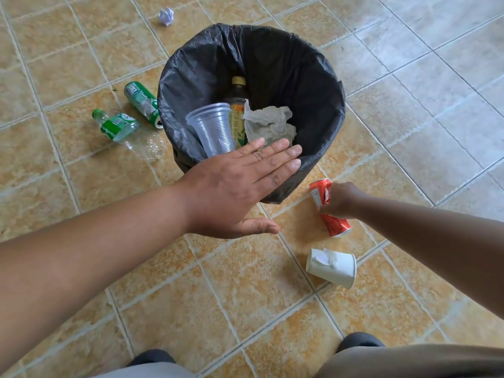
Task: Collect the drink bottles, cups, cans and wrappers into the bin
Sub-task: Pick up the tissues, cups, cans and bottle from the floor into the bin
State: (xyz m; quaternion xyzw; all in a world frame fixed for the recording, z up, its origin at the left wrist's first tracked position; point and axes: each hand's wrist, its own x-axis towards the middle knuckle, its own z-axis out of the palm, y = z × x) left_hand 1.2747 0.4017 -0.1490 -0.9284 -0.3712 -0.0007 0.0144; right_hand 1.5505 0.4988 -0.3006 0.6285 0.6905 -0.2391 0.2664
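A bin [321,85] lined with a black bag stands on the tiled floor. Inside it lie a clear plastic cup [214,129], a dark bottle with a yellow cap [237,105] and a crumpled white wrapper [268,122]. My left hand [234,186] hovers flat over the bin's near rim, fingers straight, holding nothing. My right hand [341,200] grips a red can [331,216] lying on the floor just right of the bin. A white paper cup [331,268] lies on its side below the can.
Left of the bin lie a green can [141,103] and a clear plastic bottle with a green label [120,126]. A crumpled white paper ball [166,16] sits on the floor beyond the bin. My shoes [360,341] show at the bottom edge.
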